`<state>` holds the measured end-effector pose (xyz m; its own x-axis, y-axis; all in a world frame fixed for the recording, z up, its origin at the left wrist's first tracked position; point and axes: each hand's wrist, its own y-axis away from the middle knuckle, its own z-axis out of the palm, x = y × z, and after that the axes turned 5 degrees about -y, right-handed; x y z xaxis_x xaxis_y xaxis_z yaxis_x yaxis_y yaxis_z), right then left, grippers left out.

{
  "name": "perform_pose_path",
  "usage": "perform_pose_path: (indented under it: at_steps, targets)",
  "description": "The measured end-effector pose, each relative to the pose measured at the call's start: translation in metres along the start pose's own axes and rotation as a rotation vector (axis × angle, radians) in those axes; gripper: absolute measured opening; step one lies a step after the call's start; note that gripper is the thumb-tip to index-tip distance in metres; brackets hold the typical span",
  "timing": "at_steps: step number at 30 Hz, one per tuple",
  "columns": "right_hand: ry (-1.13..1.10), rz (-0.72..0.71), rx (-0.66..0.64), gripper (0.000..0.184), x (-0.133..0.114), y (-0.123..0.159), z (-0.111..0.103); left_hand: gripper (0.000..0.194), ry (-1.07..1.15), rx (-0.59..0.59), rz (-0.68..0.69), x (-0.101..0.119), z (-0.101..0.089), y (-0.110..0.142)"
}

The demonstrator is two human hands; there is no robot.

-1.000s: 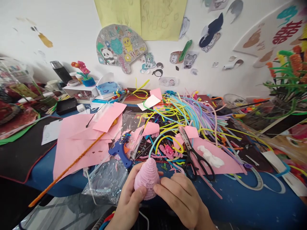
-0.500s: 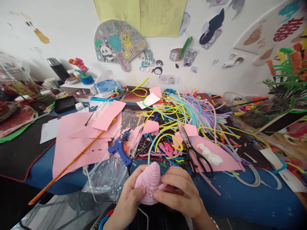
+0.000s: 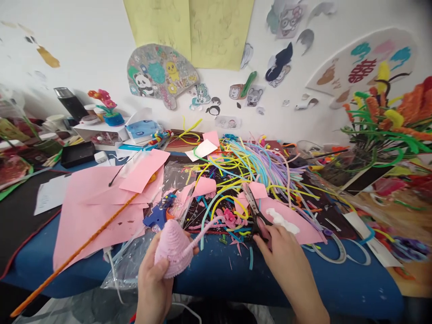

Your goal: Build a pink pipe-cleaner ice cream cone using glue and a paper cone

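Observation:
My left hand (image 3: 154, 274) is closed round a pink cone (image 3: 173, 247) made of coiled fuzzy pipe cleaner. From the cone's side a loose pink pipe cleaner end (image 3: 205, 229) sticks out to the upper right. Over the table, my right hand (image 3: 275, 245) has its fingers curled on the black handles of a pair of scissors (image 3: 252, 204). The blades point away from me, over a pink sheet. Just behind the cone lies a blue glue gun (image 3: 155, 217), partly hidden by it.
Pink sheets (image 3: 97, 193) and a long orange pipe cleaner (image 3: 77, 252) lie on the left. Bundles of coloured pipe cleaners (image 3: 256, 157) spread across the back. White fluff (image 3: 281, 220) rests right of the scissors. Pipe-cleaner flowers (image 3: 388, 117) stand at right.
My right hand has left the cone and moved right onto the scissors. My left hand has carried the cone a little left, and its loose end now shows. The view has shifted.

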<state>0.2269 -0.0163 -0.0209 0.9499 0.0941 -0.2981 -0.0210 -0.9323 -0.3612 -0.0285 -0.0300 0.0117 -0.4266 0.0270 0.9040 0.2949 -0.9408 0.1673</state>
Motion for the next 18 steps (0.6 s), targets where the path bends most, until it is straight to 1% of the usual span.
perform_pose_path:
  at_steps: [1, 3, 5, 8, 10, 13, 15, 16, 17, 18]
  targets:
    - [0.085, 0.024, -0.038, 0.025, 0.002, 0.003, 0.002, 0.045, -0.001, 0.012, 0.014, -0.001, 0.000, -0.003]
    - [0.180, 0.100, -0.114, 0.027, 0.002, 0.006, 0.005, 0.044, -0.014, -0.008, 0.031, -0.004, -0.002, -0.007]
    - [0.200, 0.192, -0.173, 0.029, -0.001, 0.004, 0.003, 0.045, -0.019, -0.045, 0.025, -0.008, -0.003, -0.010]
    - [0.140, 0.306, -0.260, 0.022, 0.000, -0.004, -0.004, 0.049, -0.005, -0.051, 0.002, -0.016, -0.004, -0.012]
    - [0.016, 0.383, -0.278, 0.024, 0.009, -0.007, -0.009, 0.053, 0.001, -0.053, -0.011, -0.019, -0.003, -0.012]
    - [-0.355, 0.478, -0.271, 0.033, 0.027, -0.007, -0.016, 0.054, -0.006, -0.040, -0.011, -0.023, 0.000, -0.010]
    - [-0.625, 0.491, -0.248, 0.035, 0.036, -0.005, -0.023, 0.052, -0.030, -0.008, 0.006, -0.024, 0.005, -0.009]
    - [-0.726, 0.480, -0.231, 0.035, 0.037, -0.004, -0.026, 0.052, -0.049, 0.006, 0.021, -0.025, 0.008, -0.008]
    - [-0.793, 0.467, -0.228, 0.036, 0.037, -0.002, -0.029, 0.051, -0.071, 0.018, 0.041, -0.025, 0.010, -0.008]
    - [-0.837, 0.453, -0.252, 0.036, 0.033, 0.001, -0.032, 0.051, -0.092, 0.027, 0.061, -0.025, 0.013, -0.007]
